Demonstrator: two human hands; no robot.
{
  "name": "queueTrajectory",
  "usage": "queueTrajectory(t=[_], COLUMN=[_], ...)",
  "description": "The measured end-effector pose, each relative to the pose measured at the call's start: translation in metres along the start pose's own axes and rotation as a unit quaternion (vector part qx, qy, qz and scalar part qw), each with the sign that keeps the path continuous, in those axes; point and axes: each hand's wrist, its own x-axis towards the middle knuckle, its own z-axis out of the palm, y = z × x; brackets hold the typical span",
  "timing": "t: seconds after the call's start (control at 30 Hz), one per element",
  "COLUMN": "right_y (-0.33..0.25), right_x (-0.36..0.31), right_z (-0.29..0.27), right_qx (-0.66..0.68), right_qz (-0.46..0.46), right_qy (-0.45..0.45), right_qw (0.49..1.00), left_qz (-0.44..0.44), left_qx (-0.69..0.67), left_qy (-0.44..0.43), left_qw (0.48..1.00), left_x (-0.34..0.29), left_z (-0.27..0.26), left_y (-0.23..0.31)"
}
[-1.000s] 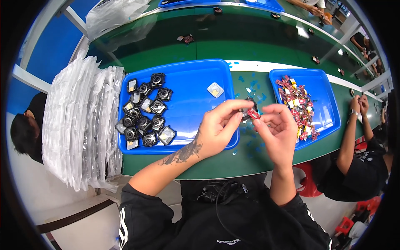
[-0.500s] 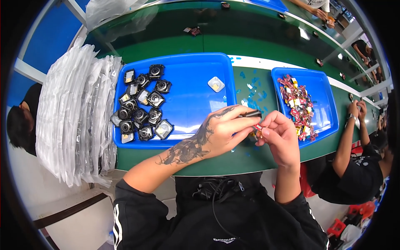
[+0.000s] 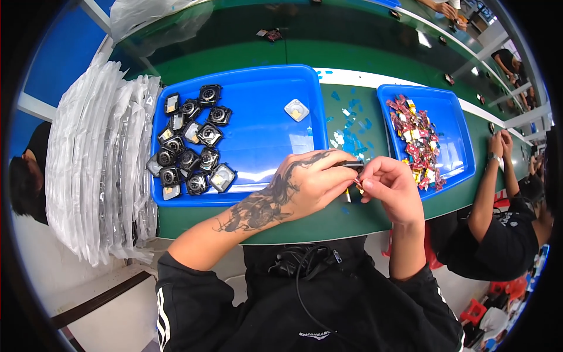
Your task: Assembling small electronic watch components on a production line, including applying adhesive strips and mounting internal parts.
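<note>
My left hand [image 3: 319, 179] is closed on a dark, flat part [image 3: 350, 165] that looks like a watch case, held on its edge and mostly covered by my fingers. Against it, my right hand [image 3: 392, 190] pinches a small reddish piece [image 3: 358, 184] between thumb and forefinger; its exact kind is too small to make out. To the left, a large blue tray [image 3: 258, 129] carries several black watch cases [image 3: 209, 135] with round backs, and one pale square part [image 3: 297, 110] apart from them. A smaller blue tray [image 3: 457, 126] at right holds a heap of small red, white and yellow pieces [image 3: 413, 141].
Blue film scraps [image 3: 352, 132] litter the green table [image 3: 281, 230] between the trays. Plastic-wrapped stacks [image 3: 99, 164] stand against the left tray. Beyond runs a green belt [image 3: 234, 41] bearing a small reddish cluster [image 3: 271, 35]. A co-worker [image 3: 498, 217] sits close on the right.
The view has shifted slightly, so trays and table sit a little farther left. Both hands stay together; the reddish piece has tilted between my fingers and shows less of its face.
</note>
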Motion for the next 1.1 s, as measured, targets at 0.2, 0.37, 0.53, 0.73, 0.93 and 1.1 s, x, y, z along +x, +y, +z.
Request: queueTrajectory(t=[0.2,0.37,0.53,0.73,0.93,1.1], right_y=[-0.013,-0.008,0.0,-0.001,0.002,0.006], right_x=[0.001,-0.004,-0.013,-0.015,-0.011,-0.005], right_z=[0.0,0.011,0.031,0.039,0.045,0.04], right_qx=[-0.154,-0.079,-0.02,-0.031,-0.236,-0.136], right_qz=[-0.042,-0.084,-0.126,-0.143,-0.229,-0.241], right_qy=[0.008,0.009,0.071,0.112,0.178,0.221], right_qw=[0.987,0.993,0.989,0.983,0.927,0.935], left_qz=[-0.097,-0.268,-0.279,-0.311,-0.337,-0.305], left_qx=[-0.06,-0.205,-0.208,-0.245,-0.311,-0.396], left_qy=[-0.089,-0.175,-0.168,-0.172,-0.122,-0.041], left_qw=[0.989,0.925,0.922,0.902,0.88,0.865], left_x=[0.0,0.011,0.013,0.012,0.008,0.009], left_z=[-0.004,-0.021,-0.024,-0.024,-0.012,-0.007], left_y=[0.004,0.009,0.015,0.013,0.014,0.016])
